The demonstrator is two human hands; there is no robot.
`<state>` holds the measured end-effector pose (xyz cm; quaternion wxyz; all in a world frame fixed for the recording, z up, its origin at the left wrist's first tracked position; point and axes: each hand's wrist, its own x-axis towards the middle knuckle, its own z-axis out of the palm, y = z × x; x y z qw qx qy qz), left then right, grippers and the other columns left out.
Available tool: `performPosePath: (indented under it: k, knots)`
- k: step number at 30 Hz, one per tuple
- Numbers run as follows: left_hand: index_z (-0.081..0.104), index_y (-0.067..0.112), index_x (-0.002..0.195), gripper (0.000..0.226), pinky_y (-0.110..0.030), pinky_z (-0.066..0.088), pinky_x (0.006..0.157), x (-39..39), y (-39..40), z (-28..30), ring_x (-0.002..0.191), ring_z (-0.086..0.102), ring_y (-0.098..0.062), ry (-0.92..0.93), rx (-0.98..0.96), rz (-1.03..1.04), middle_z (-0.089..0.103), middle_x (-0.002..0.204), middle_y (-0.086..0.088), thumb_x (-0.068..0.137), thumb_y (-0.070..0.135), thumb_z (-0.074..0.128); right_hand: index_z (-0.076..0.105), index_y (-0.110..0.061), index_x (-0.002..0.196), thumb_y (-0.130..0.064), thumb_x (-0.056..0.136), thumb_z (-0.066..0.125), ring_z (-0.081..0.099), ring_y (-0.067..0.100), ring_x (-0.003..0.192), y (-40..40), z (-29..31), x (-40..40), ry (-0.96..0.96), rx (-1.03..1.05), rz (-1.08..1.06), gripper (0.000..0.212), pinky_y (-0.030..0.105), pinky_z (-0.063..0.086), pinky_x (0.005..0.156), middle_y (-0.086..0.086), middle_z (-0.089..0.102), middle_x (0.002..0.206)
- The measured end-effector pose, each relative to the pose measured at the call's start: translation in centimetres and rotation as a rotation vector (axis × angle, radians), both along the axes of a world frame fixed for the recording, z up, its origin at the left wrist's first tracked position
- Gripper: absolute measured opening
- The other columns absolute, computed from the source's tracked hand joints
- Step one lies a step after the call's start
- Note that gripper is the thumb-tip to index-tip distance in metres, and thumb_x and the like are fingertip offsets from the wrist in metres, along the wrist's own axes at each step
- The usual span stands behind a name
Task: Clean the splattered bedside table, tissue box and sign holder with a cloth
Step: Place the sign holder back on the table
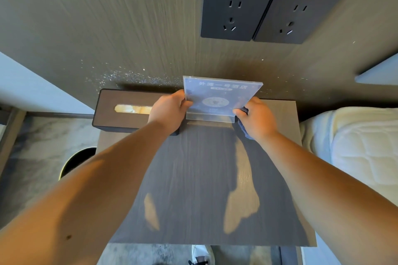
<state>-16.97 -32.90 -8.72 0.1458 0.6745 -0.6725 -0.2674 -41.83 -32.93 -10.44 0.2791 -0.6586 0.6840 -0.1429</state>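
2 hands [170,109] [257,117] on 1 sign holder [219,97]

The tissue box [129,109] sits at the bench's [206,189] back left corner; the sign holder [217,98] stands just right of it, against the wall; the bed [355,148] lies right, the bin [77,161] left on the floor.

My right hand [257,119] hides most of the cloth [244,129]; my left hand [170,111] covers the tissue box's [120,109] right end.

Both hands [215,112] grip the sign holder [219,97].
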Motion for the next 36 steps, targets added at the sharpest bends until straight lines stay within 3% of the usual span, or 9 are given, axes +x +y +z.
performPosePath:
  k: [3,6,13,18,21,24,28,31,36]
  knots:
    - [0.046,0.023,0.085,0.015,-0.036,0.047,0.069,0.1,-0.2,-0.1,0.082,0.057,-0.035,-0.01,0.014,-0.003,0.063,0.086,-0.01,0.097,0.031,0.05,0.061,-0.017,0.112,-0.027,0.095,0.053,0.063,0.028,0.092,-0.2,-0.1,-0.1,0.01,0.036,0.013,0.021,0.047,0.058,0.076,0.008,0.064,0.107]
    - [0.051,0.019,0.089,0.014,-0.033,0.041,0.066,0.0,-0.2,-0.2,0.082,0.056,-0.034,0.001,0.034,0.002,0.06,0.082,-0.006,0.097,0.031,0.051,0.063,-0.017,0.109,-0.026,0.094,0.054,0.061,0.028,0.09,-0.5,0.0,-0.2,0.075,0.019,0.035,0.02,0.045,0.056,0.078,0.009,0.065,0.106]
    - [0.056,0.018,0.118,0.03,-0.033,0.048,0.072,0.0,1.3,0.7,0.091,0.058,-0.023,0.063,0.026,0.029,0.065,0.109,-0.004,0.093,0.033,0.059,0.067,-0.016,0.102,-0.026,0.092,0.059,0.062,0.027,0.091,0.4,1.3,-2.0,0.084,0.081,0.034,0.016,0.042,0.054,0.08,0.007,0.068,0.103]
    - [0.058,0.016,0.119,0.033,-0.029,0.042,0.079,0.5,5.5,2.3,0.103,0.057,-0.024,0.083,-0.048,0.092,0.062,0.113,-0.004,0.091,0.033,0.06,0.065,-0.017,0.107,-0.031,0.092,0.061,0.06,0.03,0.094,6.1,1.6,-5.0,0.134,0.066,0.009,0.021,0.036,0.048,0.078,0.009,0.062,0.111]
    - [0.055,0.016,0.124,0.034,-0.031,0.044,0.082,1.4,10.7,1.5,0.108,0.057,-0.024,0.072,0.072,0.13,0.06,0.121,-0.005,0.094,0.033,0.054,0.066,-0.015,0.106,-0.03,0.092,0.06,0.06,0.031,0.094,11.3,1.3,-6.4,0.194,0.066,0.021,0.021,0.038,0.05,0.075,0.011,0.063,0.106]
    - [0.053,0.015,0.129,0.037,-0.04,0.043,0.093,2.3,17.0,-0.8,0.119,0.052,-0.029,-0.056,0.206,0.087,0.055,0.133,-0.008,0.096,0.031,0.05,0.066,-0.01,0.103,-0.025,0.09,0.064,0.06,0.035,0.09,16.0,0.6,-6.4,0.268,0.067,0.109,0.02,0.039,0.05,0.073,0.013,0.064,0.098]
    - [0.042,0.012,0.143,0.061,-0.052,0.035,0.108,3.5,24.5,-4.1,0.141,0.027,-0.039,-0.437,0.336,-0.109,0.031,0.155,-0.016,0.092,0.041,0.055,0.064,-0.01,0.099,-0.024,0.086,0.067,0.061,0.034,0.085,20.0,-0.9,-4.8,0.284,0.017,0.216,0.02,0.041,0.051,0.071,0.012,0.065,0.094]
    - [0.041,0.008,0.145,0.071,-0.058,0.037,0.106,4.1,27.8,-5.9,0.141,0.027,-0.046,-0.501,0.325,-0.146,0.031,0.154,-0.022,0.088,0.046,0.059,0.063,-0.013,0.094,-0.026,0.085,0.066,0.058,0.031,0.082,22.1,-2.5,-3.5,0.356,-0.074,0.26,0.017,0.04,0.047,0.07,0.009,0.063,0.092]
    - [0.018,0.013,0.154,0.076,-0.054,0.026,0.114,4.5,28.1,-6.9,0.147,0.009,-0.042,-0.566,0.355,-0.177,0.011,0.162,-0.017,0.094,0.054,0.041,0.061,-0.015,0.091,-0.028,0.085,0.067,0.054,0.032,0.082,23.5,-4.2,-2.4,0.479,-0.073,0.294,0.016,0.041,0.041,0.072,0.006,0.058,0.094]
